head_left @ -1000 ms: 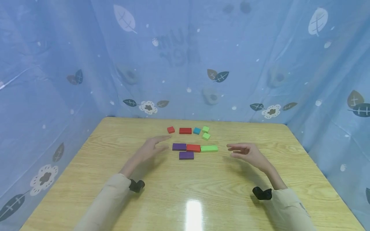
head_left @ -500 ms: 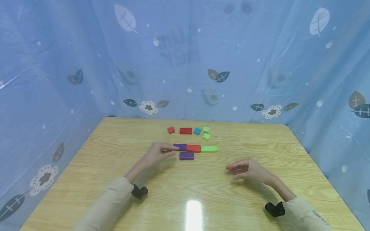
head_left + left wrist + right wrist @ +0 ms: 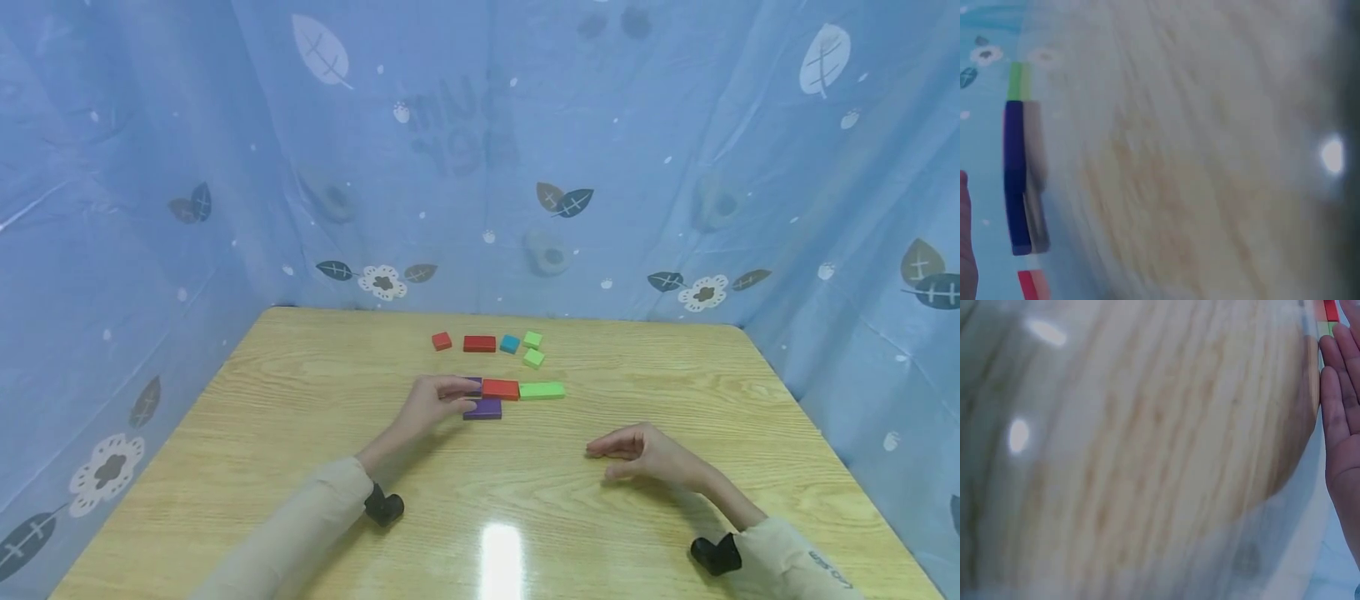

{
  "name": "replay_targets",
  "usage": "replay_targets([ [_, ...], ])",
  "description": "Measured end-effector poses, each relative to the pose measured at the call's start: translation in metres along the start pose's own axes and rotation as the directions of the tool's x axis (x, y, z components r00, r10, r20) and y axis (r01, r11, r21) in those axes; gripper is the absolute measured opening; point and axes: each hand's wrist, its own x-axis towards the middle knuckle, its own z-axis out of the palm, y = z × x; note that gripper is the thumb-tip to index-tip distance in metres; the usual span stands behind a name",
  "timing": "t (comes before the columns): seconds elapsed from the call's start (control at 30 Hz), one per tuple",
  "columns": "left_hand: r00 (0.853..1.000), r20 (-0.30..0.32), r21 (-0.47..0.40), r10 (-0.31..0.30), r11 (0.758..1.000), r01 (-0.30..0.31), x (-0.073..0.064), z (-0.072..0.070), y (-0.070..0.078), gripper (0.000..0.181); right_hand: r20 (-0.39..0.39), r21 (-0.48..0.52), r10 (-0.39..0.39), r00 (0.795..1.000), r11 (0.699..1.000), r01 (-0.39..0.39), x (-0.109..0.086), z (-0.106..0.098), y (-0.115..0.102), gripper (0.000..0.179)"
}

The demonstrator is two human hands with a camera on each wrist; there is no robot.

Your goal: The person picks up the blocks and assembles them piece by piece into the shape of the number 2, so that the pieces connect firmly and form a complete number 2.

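My left hand (image 3: pixel 429 403) reaches over the two purple blocks from the left, its fingers slightly bent and the thumb apart from them. The front purple block (image 3: pixel 489 410) lies flat below the thumb. Behind it, the other purple block (image 3: pixel 475 382) is mostly hidden by the fingers. In a row with that one lie a red block (image 3: pixel 501 389) and a long green block (image 3: pixel 542 391). In the left wrist view, a dark purple block (image 3: pixel 1015 147) shows near the left edge, beside a fingertip. My right hand (image 3: pixel 651 456) hovers loosely curved over the table's right half, holding nothing.
Farther back lie a small red block (image 3: pixel 442 341), a longer dark red block (image 3: pixel 480 343), a small blue block (image 3: pixel 510 343) and two small green blocks, one nearer (image 3: pixel 533 358). A blue patterned curtain (image 3: pixel 480 167) surrounds the wooden table (image 3: pixel 570 525) at back and sides.
My left hand has moved right and slightly toward me, coming over the purple blocks. The right hand has drawn back toward the table's front. The blocks lie as before.
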Motion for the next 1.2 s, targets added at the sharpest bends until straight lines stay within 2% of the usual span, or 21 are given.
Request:
replay_targets([
  [0.17,0.998,0.043,0.047,-0.045,0.998,0.043,0.008,0.002,-0.003,0.034,-0.007,0.039,0.013,1.0,0.999,-0.013,-0.002,0.0,0.001,0.04],
  [0.33,0.992,0.094,0.163,-0.084,0.984,0.068,0.012,0.001,-0.008,0.036,-0.003,0.055,0.021,1.0,0.998,-0.02,-0.004,0.002,0.003,0.04],
  [0.4,0.988,0.118,0.221,-0.101,0.972,0.073,0.012,0.001,-0.009,0.037,0.0,0.06,0.016,1.0,0.998,-0.016,-0.004,0.002,0.003,0.041],
  [0.53,0.983,0.15,0.271,-0.103,0.961,0.059,0.013,0.002,-0.008,0.038,0.005,0.07,0.008,1.0,0.997,-0.008,-0.004,0.002,0.003,0.041],
  [0.93,0.987,0.139,0.346,-0.082,0.938,0.03,0.016,0.002,-0.009,0.034,0.009,0.071,0.016,1.0,0.997,-0.017,-0.002,0.001,0.002,0.041],
  [1.1,0.987,0.13,0.388,-0.091,0.921,0.034,0.015,0.0,-0.005,0.032,0.016,0.086,0.021,1.0,0.996,-0.023,-0.002,-0.001,0.001,0.041],
  [1.2,0.988,0.123,0.379,-0.096,0.925,0.043,0.012,-0.001,0.0,0.031,0.016,0.073,0.016,1.0,0.997,-0.017,-0.003,-0.001,0.001,0.041],
])
